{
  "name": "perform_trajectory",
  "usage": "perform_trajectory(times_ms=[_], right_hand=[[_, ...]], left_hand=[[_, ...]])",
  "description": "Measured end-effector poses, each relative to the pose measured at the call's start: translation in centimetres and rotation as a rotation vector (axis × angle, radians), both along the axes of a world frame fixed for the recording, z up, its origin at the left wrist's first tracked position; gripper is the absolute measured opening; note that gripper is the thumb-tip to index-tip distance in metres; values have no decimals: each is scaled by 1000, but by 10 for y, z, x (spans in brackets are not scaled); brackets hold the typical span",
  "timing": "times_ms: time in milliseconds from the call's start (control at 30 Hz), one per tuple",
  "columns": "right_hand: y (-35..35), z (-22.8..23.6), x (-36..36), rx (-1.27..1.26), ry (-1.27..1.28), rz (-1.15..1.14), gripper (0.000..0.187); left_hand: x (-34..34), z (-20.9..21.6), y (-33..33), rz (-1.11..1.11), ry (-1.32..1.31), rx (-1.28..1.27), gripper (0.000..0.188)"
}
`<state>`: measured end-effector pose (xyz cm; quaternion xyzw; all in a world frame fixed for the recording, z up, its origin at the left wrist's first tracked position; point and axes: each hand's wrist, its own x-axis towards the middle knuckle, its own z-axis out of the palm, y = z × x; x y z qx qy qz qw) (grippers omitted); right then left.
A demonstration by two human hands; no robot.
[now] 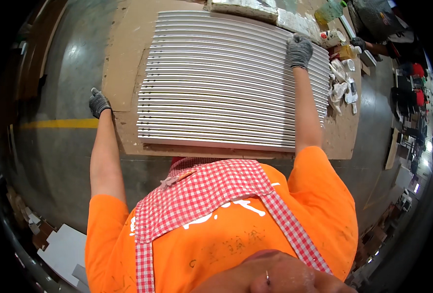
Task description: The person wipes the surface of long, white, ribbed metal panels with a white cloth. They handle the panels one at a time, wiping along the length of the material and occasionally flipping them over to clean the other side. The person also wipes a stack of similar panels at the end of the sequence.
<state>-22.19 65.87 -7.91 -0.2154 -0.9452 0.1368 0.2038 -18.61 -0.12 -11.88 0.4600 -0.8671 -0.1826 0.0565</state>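
A row of long white slats or trim strips lies side by side across the brown work board, with small dark marks near their left ends. My right hand, in a grey knit glove, rests on the far right part of the strips. Its fingers are curled in, and whatever may be under them is hidden. Off the board's left edge hovers my left hand, gloved alike, apart from the strips. Its fingers are bent together with one tip pointing up; anything inside them cannot be made out.
White blocks border the strips at the back. Along the right stand a green-capped bottle, a white tub, a bottle of amber liquid and crumpled white rags. Another person's gloved hand shows at the far right.
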Motion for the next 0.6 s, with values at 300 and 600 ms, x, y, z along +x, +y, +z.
perform_trajectory(times_ms=[300,600], right_hand=[[-171,6,-48,-182,177,324,18],[-301,-5,-106,-331,41,635,25]], left_hand=[[-1,-18,-20,-24,7,12,59],[1,-2,-8,-5,-37,48,59]])
